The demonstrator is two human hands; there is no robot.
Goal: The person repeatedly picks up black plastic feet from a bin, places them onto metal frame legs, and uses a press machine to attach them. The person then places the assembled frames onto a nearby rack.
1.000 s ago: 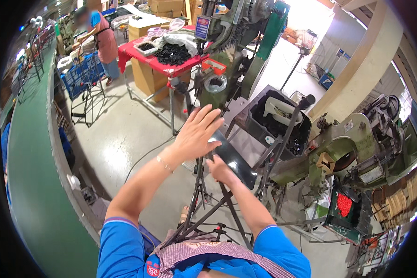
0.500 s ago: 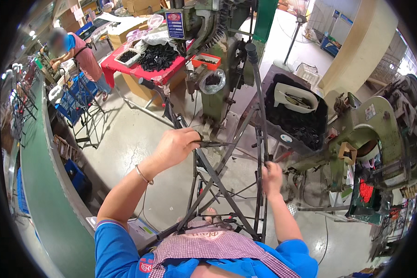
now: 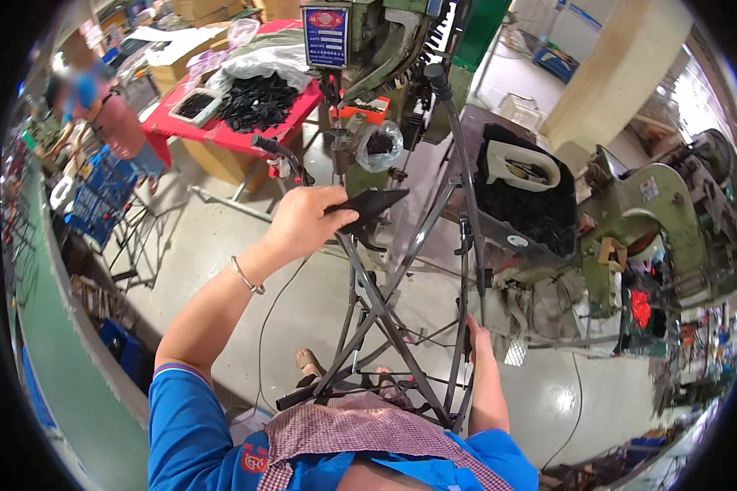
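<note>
Black flat piece [image 3: 368, 204] (left hand [image 3: 303, 222] gripping) points right.

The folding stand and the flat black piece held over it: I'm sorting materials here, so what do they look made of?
The folding stand looks like thin metal tubing with a dark, dull painted finish: slim crossed legs with joints. The flat black piece in the left hand looks like stiff matte leather or plastic sheet; it holds its pointed shape, but the exact material is unclear.
</note>
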